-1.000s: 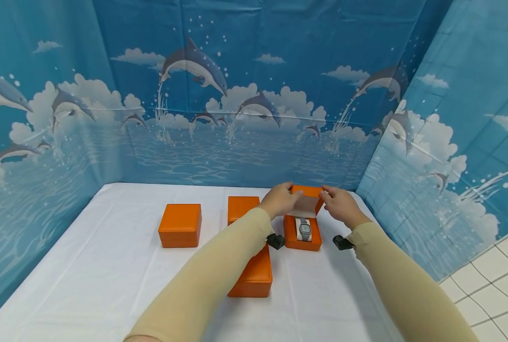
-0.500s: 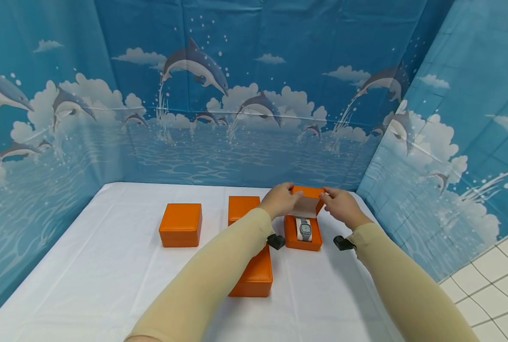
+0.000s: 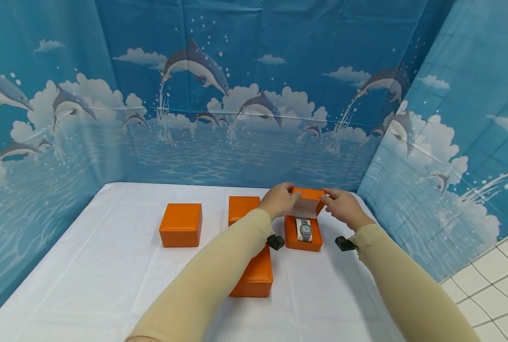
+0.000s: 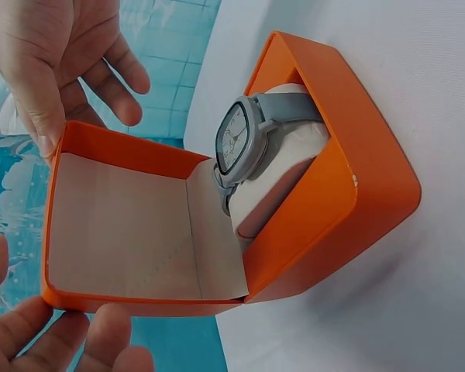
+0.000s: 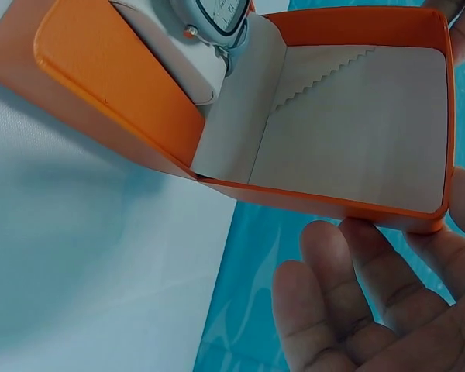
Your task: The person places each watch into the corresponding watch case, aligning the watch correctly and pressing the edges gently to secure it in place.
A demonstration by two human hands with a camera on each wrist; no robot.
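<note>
An orange watch box (image 3: 302,245) stands on the table at the right, lid raised. A grey watch (image 3: 306,230) sits inside, strapped round a pale cushion (image 4: 283,174). My left hand (image 3: 277,200) grips the left corner of the lid (image 3: 309,193) between thumb and fingers. At the lid's opposite corner, my right hand (image 3: 343,207) pinches the edge; in the right wrist view its lower fingers (image 5: 318,294) stay spread below the lid. Pale lining (image 4: 124,225) covers the lid's inside, and the hinge joins it to the base.
Left of my arms sits a closed orange box (image 3: 180,225). Two more closed boxes, a rear one (image 3: 243,207) and a front one (image 3: 254,280), lie partly hidden under my left sleeve (image 3: 211,270). A dolphin-print curtain (image 3: 254,118) borders the white-covered table (image 3: 117,266).
The raised lid has tipped very slightly forward and down, with both hands still on it. My right hand has shifted a touch to the right. The other boxes have stayed put.
</note>
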